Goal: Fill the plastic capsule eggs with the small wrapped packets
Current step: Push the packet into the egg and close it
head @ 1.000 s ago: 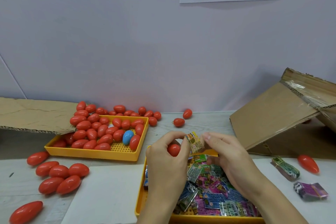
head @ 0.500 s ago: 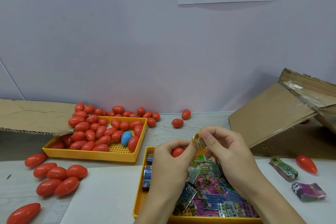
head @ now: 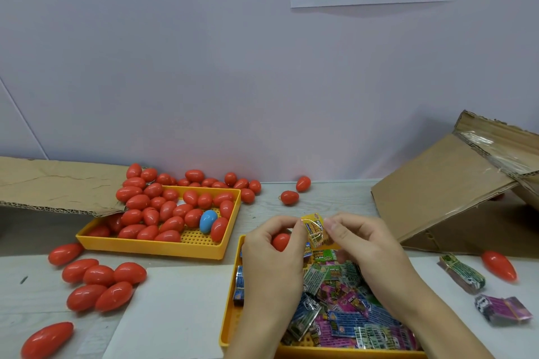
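The packet (head: 314, 229), yellow and crinkly, sits pinched between both hands above the far end of the near tray (head: 229, 326). The right hand (head: 361, 248) grips its right edge with thumb and forefinger, the other fingers curled under. The left hand (head: 274, 253) nips the packet's left edge with its fingertips and at the same time cups a red egg (head: 280, 241) in its curled fingers; whether that egg is whole or only a half I cannot tell.

Half a second ago the packet was tilted and mostly covered by the right fingers, showing only a sliver. Now it faces up and flat, its printed front plain to see, and the hands have drawn slightly apart with the packet stretched between them. A second ago it stood higher beside the left thumb, and the egg showed more fully. The egg is now tucked deeper into the left palm.

Under the hands the near tray holds a heap of packets (head: 344, 309) in pink, green and blue, unchanged. To the left the far tray (head: 157, 248) is piled with red eggs and one blue egg (head: 208, 221), just as before. More red eggs lie loose on the table (head: 329, 198), a cluster (head: 102, 283) at the left and two near the wall. A white sheet (head: 175, 309) lies beside the near tray. At the right are two bundles (head: 462, 272), a lone red egg (head: 499, 265) and a tipped cardboard box (head: 443, 183).
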Available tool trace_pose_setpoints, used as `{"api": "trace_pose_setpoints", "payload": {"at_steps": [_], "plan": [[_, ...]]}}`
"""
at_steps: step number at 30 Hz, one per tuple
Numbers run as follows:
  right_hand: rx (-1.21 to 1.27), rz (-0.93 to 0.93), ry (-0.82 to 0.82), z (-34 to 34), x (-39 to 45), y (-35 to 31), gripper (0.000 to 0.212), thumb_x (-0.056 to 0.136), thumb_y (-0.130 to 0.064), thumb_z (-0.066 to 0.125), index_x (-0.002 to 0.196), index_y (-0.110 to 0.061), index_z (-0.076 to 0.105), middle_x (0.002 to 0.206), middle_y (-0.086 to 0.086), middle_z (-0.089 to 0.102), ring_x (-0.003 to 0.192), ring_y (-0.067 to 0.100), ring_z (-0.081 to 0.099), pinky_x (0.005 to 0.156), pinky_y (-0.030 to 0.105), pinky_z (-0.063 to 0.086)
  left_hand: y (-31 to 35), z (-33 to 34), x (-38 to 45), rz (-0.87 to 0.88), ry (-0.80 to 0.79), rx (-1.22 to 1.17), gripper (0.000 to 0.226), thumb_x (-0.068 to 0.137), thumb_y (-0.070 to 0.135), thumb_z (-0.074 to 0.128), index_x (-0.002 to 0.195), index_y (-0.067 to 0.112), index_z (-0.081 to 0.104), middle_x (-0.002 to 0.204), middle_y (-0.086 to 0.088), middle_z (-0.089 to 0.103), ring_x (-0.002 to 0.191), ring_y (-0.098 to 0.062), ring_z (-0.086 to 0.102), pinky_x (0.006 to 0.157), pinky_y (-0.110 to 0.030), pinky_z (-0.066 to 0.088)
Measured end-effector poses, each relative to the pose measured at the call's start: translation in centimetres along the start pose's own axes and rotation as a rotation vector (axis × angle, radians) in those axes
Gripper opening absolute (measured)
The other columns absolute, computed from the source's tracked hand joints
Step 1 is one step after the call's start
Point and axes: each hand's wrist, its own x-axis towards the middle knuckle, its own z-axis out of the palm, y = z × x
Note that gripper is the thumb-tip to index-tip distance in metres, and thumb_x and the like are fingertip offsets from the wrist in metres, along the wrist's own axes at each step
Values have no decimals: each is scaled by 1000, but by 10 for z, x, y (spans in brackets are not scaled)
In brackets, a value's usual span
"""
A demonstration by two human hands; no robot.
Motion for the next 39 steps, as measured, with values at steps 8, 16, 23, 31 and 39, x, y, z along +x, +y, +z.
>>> {"api": "trace_pose_setpoints", "payload": {"at_steps": [8,16,23,31,39], "plan": [[-29,-11,99,0,0,-1,15,89,-13,67,78,-11,77,59,-14,62,56,-4,53,58,7,40,1,0,0,37,11,32,22,89,17,70,68,21,72,59,11,63,57,-1,56,53,-16,47],[34,-5,113,0,0,1,12,83,-20,69,81,-12,77,61,-12,62,56,-3,53,57,9,42,0,1,0,46,10,21,19,90,17,70,71,19,75,62,6,66,58,-3,58,53,-16,47],[92,114,132,-1,2,3,23,93,-15,62,75,-16,77,59,-8,56,54,5,45,49,16,37,-1,0,-1,-7,-36,-2,14,85,24,75,71,25,73,57,9,59,46,-5,48,45,-18,40],[-25,141,435,-5,6,10,19,93,-22,66,76,-21,74,51,-15,57,42,-4,48,41,10,34,-2,1,-2,-281,-230,-215,10,90,12,56,99,15,52,72,-1,48,54,-7,41,45,-22,33],[-218,8,431,-4,5,10,17,94,-22,64,79,-27,71,62,-21,64,61,-6,56,56,8,42,0,3,-3,-80,-217,-73,21,94,11,65,104,30,65,102,-7,61,68,-15,65,59,-17,52]]}}
